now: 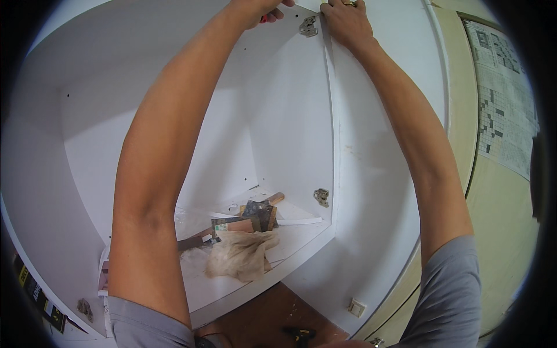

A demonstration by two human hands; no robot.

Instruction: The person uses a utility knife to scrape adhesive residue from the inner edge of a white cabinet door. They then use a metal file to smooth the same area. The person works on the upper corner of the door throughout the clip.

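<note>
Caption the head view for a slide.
Left hand and right hand raised near the upper metal hinge of a white cabinet, a crumpled cloth lying inside.

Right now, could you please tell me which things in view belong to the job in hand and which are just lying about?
Likely in use:
red item at the left hand
cabinet, its edge by the right hand

Probably lying about:
cloth
dark sheets
yellow-black tool

From afar I see a cloth (241, 255) in the cabinet (156, 116), before some flat pieces (262, 214); right of both, the lower hinge (321, 197) sits on the side panel (293, 127), beneath the upper hinge (308, 26)
</note>
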